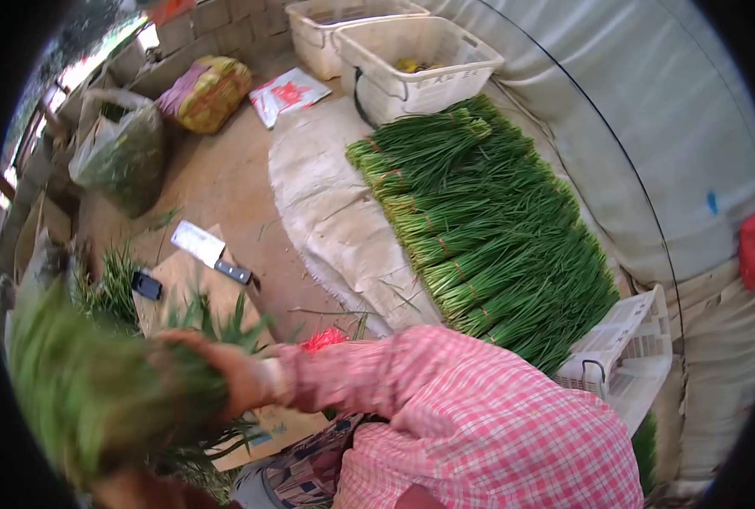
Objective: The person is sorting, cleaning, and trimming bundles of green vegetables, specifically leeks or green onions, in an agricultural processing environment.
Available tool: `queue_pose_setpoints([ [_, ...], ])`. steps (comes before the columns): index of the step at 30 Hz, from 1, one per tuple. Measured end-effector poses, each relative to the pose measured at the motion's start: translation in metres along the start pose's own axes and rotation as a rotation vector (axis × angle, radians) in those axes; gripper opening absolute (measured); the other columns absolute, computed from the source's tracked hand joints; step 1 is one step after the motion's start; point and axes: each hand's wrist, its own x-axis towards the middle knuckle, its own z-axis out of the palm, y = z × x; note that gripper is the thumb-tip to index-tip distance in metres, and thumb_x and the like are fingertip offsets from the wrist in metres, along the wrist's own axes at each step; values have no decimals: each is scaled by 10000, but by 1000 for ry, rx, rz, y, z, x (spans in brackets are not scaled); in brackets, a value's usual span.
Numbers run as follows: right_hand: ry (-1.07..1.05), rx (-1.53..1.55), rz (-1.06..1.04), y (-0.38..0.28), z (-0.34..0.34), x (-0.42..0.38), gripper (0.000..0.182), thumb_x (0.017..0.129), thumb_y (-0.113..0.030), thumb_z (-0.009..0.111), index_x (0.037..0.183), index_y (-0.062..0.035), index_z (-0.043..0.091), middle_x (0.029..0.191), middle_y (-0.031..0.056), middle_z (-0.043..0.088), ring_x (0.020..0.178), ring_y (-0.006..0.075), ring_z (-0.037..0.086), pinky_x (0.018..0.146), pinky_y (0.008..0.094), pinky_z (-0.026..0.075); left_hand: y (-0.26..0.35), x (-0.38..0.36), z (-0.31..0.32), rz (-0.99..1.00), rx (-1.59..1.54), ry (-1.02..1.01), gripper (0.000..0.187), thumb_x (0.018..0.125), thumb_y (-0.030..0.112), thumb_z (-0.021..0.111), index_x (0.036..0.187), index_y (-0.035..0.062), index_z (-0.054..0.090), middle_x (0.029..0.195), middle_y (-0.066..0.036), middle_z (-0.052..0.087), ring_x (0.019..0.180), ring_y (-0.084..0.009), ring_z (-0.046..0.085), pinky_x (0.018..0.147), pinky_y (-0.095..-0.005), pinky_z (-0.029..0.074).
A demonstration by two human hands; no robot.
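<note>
A large bunch of garlic chives [80, 390], smeared by motion, is raised at the left of the head view. My right hand [229, 369], in a pink checked sleeve, is closed around it from the right. Low at the frame's bottom edge, my left hand [135, 490] is against the bunch's underside, its fingers blurred and partly cut off. Beneath lies a cardboard sheet [288, 428] with loose green leaves on it. A cleaver [199, 243] with a black handle rests at the sheet's far end, near a small dark object [146, 286].
Tied chive bundles [488, 229] lie in rows on a pale cloth [326, 195]. White plastic crates [420, 93] stand behind them; another crate [623, 348] leans at right. Filled bags [123, 157] sit at far left. Red ties [322, 339] lie near my sleeve.
</note>
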Motion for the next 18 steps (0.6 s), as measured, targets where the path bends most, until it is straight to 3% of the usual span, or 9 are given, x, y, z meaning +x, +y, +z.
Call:
queue_pose_setpoints([
  [1, 116, -210, -16, -6, -29, -27, 1039, 540, -182, 776, 1364, -44, 159, 1300, 120, 387, 1189, 232, 387, 1011, 349, 306, -1, 9, 25, 22, -50, -160, 955, 632, 150, 780, 1368, 41, 182, 1290, -110, 395, 1144, -256, 407, 987, -384, 323],
  [2, 246, -36, 77, -27, -54, -53, 968, 571, -150, 752, 1356, -43, 196, 1294, 108, 398, 1190, 213, 384, 1014, 346, 298, -11, 18, 53, 177, -43, -393, 945, 728, 254, 714, 1392, 66, 69, 1427, -111, 144, 1267, -249, 229, 1059, -411, 169],
  [4, 474, 41, 166, -78, -111, -96, 795, 633, -61, 693, 1323, -33, 298, 1255, 89, 445, 1165, 185, 408, 998, 344, 319, -30, 8, 76, 110, 167, -378, 966, 681, 479, 662, 1401, 128, 121, 1462, -43, 67, 1316, -278, 176, 1066, -443, 131],
  [5, 683, -18, 239, -77, -149, -141, 705, 653, -28, 661, 1290, -30, 359, 1212, 91, 484, 1117, 197, 459, 945, 332, 387, -42, 3, 77, 8, 132, -355, 951, 684, 470, 661, 1404, 151, 128, 1461, -35, 99, 1343, -257, 69, 1082, -425, 49],
  [7, 857, 88, 126, -153, -175, -159, 483, 744, -73, 620, 1197, -28, 461, 1118, 81, 542, 994, 182, 534, 830, 302, 469, -82, -5, 48, -131, 235, -335, 901, 701, 383, 666, 1402, 160, 145, 1459, -53, 104, 1341, -261, 84, 1084, -430, 62],
  [10, 1162, -387, 98, -189, -281, -244, 304, 842, -160, 543, 1110, -21, 507, 1007, 86, 569, 895, 197, 559, 798, 326, 471, -151, -39, -45, -396, 311, -159, 839, 729, 195, 638, 1405, 172, 139, 1449, -80, 139, 1330, -268, 131, 1076, -426, 134],
  [12, 1075, -124, 230, -232, -318, -225, 356, 865, -254, 483, 1121, -7, 502, 1107, 190, 532, 956, 278, 559, 841, 383, 459, -152, -60, -93, -475, 284, -115, 800, 762, 95, 601, 1402, 111, 122, 1408, -144, 210, 1280, -242, 251, 993, -380, 309],
  [16, 1080, -589, 566, -243, -502, -160, 347, 835, -238, 527, 1101, -16, 532, 1016, 157, 572, 863, 221, 573, 755, 322, 460, -113, -121, -141, -617, 602, 155, 842, 731, 195, 689, 1387, 83, 173, 1437, -89, 171, 1296, -288, 203, 1048, -370, 191],
  [18, 1050, -962, 620, -215, -518, -132, 343, 820, -231, 550, 1091, -20, 547, 970, 141, 592, 817, 192, 580, 712, 292, 461, -102, -163, -161, -703, 653, 241, 873, 721, 223, 697, 1396, 113, 155, 1446, -84, 147, 1303, -321, 175, 1050, -386, 180],
])
